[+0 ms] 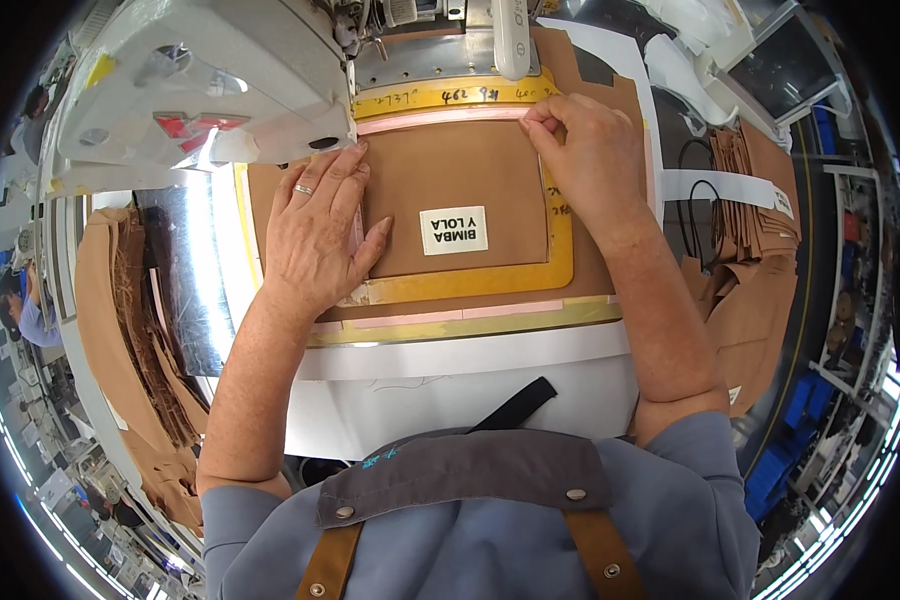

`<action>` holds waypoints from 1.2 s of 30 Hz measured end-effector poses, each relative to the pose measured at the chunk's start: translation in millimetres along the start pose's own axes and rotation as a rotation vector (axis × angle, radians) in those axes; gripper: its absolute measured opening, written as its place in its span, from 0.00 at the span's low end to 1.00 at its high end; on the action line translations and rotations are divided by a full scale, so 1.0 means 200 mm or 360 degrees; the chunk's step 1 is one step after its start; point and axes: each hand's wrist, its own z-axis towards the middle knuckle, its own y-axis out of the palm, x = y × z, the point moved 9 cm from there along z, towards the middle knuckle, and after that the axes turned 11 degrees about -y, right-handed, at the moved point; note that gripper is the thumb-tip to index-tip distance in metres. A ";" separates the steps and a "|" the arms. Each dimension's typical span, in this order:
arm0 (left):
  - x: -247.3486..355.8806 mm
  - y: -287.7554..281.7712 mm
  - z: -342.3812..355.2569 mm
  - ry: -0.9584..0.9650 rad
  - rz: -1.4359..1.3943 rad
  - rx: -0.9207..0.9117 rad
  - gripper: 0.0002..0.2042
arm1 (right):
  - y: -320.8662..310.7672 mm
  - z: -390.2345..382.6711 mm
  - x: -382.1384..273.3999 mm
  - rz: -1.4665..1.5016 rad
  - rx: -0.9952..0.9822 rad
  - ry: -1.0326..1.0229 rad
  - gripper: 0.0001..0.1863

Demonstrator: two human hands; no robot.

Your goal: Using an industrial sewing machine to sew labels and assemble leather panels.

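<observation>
Nearest, a dark grey apron (470,478) showed on the near side of the yellow frame (460,286), with a white sheet (470,405) between them. The left hand (315,230) lay flat over the frame's left side, fingers extended and thumb spread, gripping nothing. The brown panel (460,170) showed inside the frame and beyond it, its white label (454,231) closer to the frame's near bar. Along the frame's far bar ran the pink strip (430,121); at the frame's far right corner the right hand's (595,160) thumb and forefinger were pinched together, seemingly on its end. An uneven pull might have skewed the strip or wrinkled the panel; light left-hand pressure might have let the frame creep. The machine head (200,100), by the frame's far left corner, left those fingertips little room, so a careless reach risked a knock.
</observation>
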 end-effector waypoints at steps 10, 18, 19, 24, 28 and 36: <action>0.01 0.00 -0.01 0.0008 0.0015 0.0009 0.24 | 0.01 -0.04 0.02 0.0036 0.0083 0.0000 0.06; 0.00 0.01 -0.01 -0.0025 0.0006 -0.0020 0.24 | -0.07 -0.08 -0.21 -0.0404 0.0158 -0.0563 0.07; 0.00 0.00 -0.01 -0.0021 0.0005 0.0006 0.24 | -0.07 -0.09 -0.23 -0.0402 0.0154 -0.0569 0.07; 0.01 0.00 0.00 -0.0014 -0.0012 0.0032 0.24 | -0.01 -0.15 -0.22 -0.0411 -0.0053 -0.0436 0.18; 0.01 0.00 0.00 -0.0006 -0.0013 0.0043 0.24 | 0.01 -0.15 -0.23 -0.0442 -0.0078 -0.0437 0.20; 0.00 0.01 -0.01 -0.0048 0.0008 -0.0033 0.25 | 0.03 -0.16 -0.24 -0.0454 -0.0218 -0.0415 0.26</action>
